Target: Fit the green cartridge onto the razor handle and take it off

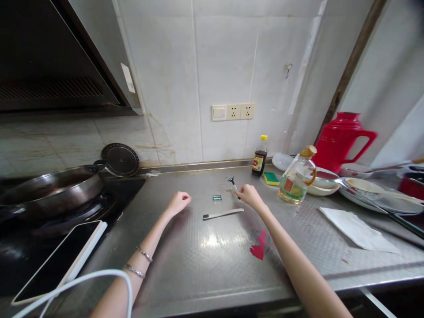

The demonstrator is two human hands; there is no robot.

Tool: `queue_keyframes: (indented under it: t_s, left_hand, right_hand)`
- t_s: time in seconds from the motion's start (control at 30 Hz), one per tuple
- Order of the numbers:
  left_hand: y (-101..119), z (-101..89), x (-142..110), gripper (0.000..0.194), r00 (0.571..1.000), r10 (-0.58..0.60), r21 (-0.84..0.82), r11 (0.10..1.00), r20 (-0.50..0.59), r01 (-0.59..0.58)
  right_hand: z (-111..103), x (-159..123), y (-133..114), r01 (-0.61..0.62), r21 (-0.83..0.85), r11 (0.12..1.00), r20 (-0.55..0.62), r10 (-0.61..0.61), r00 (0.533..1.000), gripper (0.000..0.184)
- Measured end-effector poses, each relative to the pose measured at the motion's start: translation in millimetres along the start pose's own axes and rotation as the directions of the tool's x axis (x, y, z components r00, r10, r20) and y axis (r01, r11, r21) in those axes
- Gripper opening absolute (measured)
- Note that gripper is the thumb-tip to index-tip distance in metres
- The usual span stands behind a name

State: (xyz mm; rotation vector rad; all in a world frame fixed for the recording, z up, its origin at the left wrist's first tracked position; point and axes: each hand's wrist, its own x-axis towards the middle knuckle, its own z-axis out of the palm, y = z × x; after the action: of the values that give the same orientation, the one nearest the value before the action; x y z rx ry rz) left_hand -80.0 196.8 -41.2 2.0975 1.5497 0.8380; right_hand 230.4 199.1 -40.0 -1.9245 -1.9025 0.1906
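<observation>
My right hand (249, 195) is closed round the handle of a razor (234, 184), whose head points up and to the left. Curled fingers bring my left hand (179, 203) to a loose fist above the steel counter; whether something small is inside it is hidden. Between the hands lies a small clear case with a green-and-dark razor cartridge (217, 198). Just in front of that rests a toothbrush (223, 214) with a pale handle and dark bristles, its head to the left. Closer to me is a torn red scrap (259, 246) on the counter (198, 274).
A pan (62, 190) stands on the stove at left, with a phone (62, 256) and white cable in front. To the right are a soy sauce bottle (259, 158), sponge (271, 179), oil jug (296, 181), red thermos (338, 141), dishes and a white napkin (357, 229).
</observation>
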Motion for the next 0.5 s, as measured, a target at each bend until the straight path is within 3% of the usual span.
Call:
queue_keyframes:
  t_s: [0.2, 0.37, 0.5]
  left_hand:
    - [33, 3.9, -9, 0.024, 0.993, 0.117, 0.036, 0.992, 0.009, -0.118]
    - [66, 20.5, -24, 0.022, 0.965, 0.247, 0.106, 0.961, 0.087, -0.256]
    - [79, 31.8, -33, 0.021, 0.946, 0.286, 0.108, 0.947, 0.155, -0.304]
  right_hand:
    - [-6, -3, 56, -0.073, -0.048, 0.996, 0.008, 0.074, 0.997, 0.026]
    - [-4, -5, 69, -0.069, -0.045, 0.997, 0.023, 0.07, 0.997, 0.028]
    - [-1, -4, 72, -0.068, -0.042, 0.997, 0.019, 0.069, 0.997, 0.027]
